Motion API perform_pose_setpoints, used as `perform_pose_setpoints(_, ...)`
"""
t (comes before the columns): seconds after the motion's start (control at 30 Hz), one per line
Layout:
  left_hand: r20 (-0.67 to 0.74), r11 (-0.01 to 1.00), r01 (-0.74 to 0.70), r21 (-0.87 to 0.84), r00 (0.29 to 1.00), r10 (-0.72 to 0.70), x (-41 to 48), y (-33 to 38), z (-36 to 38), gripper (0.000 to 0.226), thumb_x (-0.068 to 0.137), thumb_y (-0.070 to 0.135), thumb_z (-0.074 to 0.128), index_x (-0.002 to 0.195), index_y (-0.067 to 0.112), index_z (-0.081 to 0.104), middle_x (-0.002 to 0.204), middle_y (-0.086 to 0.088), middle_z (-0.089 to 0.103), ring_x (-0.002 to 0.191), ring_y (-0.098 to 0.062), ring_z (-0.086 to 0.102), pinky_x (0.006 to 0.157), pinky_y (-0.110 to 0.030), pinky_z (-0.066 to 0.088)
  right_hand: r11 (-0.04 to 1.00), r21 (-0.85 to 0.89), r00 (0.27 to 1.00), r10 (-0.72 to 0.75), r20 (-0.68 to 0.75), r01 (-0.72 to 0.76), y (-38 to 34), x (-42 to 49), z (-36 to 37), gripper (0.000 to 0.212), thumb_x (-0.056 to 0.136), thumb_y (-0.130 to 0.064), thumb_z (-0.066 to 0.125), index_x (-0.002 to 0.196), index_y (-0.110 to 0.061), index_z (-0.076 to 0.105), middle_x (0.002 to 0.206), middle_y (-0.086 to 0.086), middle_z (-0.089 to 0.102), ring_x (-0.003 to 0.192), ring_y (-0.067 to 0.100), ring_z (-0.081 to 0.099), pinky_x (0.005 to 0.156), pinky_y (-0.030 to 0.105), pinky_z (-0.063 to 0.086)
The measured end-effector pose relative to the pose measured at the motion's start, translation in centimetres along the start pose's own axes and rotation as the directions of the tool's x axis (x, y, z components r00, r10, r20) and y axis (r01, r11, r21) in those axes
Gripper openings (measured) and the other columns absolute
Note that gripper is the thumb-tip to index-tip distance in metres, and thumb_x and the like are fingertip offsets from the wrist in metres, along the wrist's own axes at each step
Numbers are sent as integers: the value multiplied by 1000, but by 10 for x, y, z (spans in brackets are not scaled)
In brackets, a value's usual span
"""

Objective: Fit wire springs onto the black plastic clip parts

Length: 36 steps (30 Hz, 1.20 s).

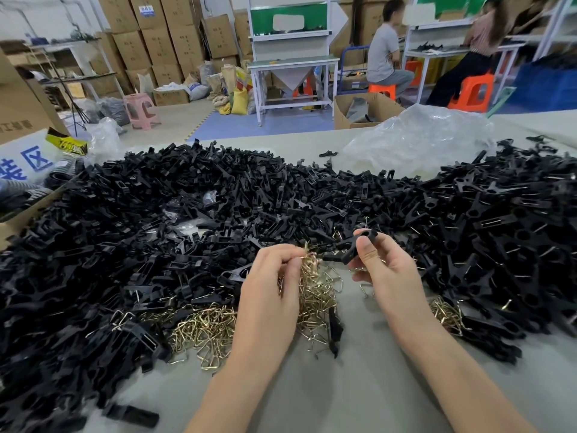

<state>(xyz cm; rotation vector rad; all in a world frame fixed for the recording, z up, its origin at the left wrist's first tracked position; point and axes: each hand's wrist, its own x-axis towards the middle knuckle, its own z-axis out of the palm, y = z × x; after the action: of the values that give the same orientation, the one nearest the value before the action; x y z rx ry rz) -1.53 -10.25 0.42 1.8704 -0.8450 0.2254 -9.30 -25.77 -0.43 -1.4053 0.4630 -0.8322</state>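
Black plastic clip part [351, 246], forked, sits centre of the scene, lifted just above the grey-green table top [343, 392]. The right hand [385, 267] grasps it, thumb on the near face and fingers curled behind. Cannot tell whether a spring sits on it. The left hand [271, 279] is just left of it, fingertips bunched and pinching a tangle of brass-coloured wire springs [313, 276] that hangs down to the table between the two hands. The clip's tip is near the top of the tangle; contact is unclear. A loose heap of the same bent wire springs [206, 329] lies on the table near left of the left wrist, and a smaller heap [446, 314] lies right of the right forearm. One single black clip piece [335, 331] lies beside the tangle's lower edge. A large mound of black plastic clip parts [156, 229] covers the left and far middle of the table. A second mound on the right [499, 232] shows wire glinting on many pieces. A crumpled clear plastic bag [421, 139] lies at the far right edge. A brown cardboard box [18, 104] stands far left. Beyond the table are stacked cartons [162, 42], a pink plastic stool [140, 109], a white-framed workbench [293, 62], and two seated people on orange stools [471, 92].
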Motion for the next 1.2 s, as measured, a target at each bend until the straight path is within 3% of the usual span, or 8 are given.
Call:
perform_pose_setpoints(0.1,36,998,-20,65,999,18,-1,-2,3,18,100,36,52,105,33,69,114,21,53,112,3,52,90,-3,34,1000,-17,1000,-11,4,11,1,-1,-1,11,98,-30,59,102,-26,69,84,-4,69,68,-1,66,62,17,55)
perform_pose_setpoints(0.17,-5,999,-33,43,999,33,0,0,2,21,99,38,51,107,33,70,104,22,52,100,-1,56,82,-5,37,1000,-12,1000,-10,8,10,-1,-1,-1,14,95,-33,59,103,-27,68,85,-2,70,68,0,66,63,17,55)
perform_pose_setpoints(0.37,48,999,-2,47,999,0,-1,2,0,19,103,27,52,111,30,69,100,22,59,97,2,59,80,-4,38,1000,8,998,-1,65,0,-4,-2,0,15,97,-27,60,108,-25,69,80,-11,72,71,0,66,65,19,56)
perform_pose_setpoints(0.47,31,993,102,-67,995,-100,-1,5,0,12,100,29,58,102,38,67,91,20,68,88,1,62,75,-6,42,999,44,990,-8,144,2,-6,-5,1,28,88,-35,63,114,-25,70,88,0,71,79,10,69,73,23,57)
perform_pose_setpoints(0.6,57,886,295,-357,954,-295,2,10,-1,8,96,24,65,95,29,70,84,8,74,79,-8,69,73,-13,51,996,93,977,-16,213,-4,-7,-9,3,26,89,-32,63,114,-33,69,97,8,70,92,21,70,83,28,57)
perform_pose_setpoints(0.77,168,722,387,-574,918,-359,7,13,-4,12,95,17,65,90,7,69,80,-2,75,73,-12,69,76,-23,58,987,157,981,-6,192,-25,-11,-9,3,30,86,-25,66,115,-23,69,102,15,70,93,18,71,81,22,57)
perform_pose_setpoints(0.9,278,606,450,-656,890,-361,9,16,-4,16,93,24,67,78,18,71,82,-3,71,74,-12,62,73,-26,54,974,212,968,23,250,-78,-12,-10,3,32,85,-21,67,117,-18,65,108,0,76,92,13,70,82,21,56)
perform_pose_setpoints(1.2,421,477,510,-716,860,-289,10,21,-9,12,89,27,72,80,19,68,76,6,58,72,-6,54,76,-29,46,939,295,948,80,309,-175,-12,-10,4,26,84,-20,68,109,-23,72,106,8,74,100,20,69,84,26,57)
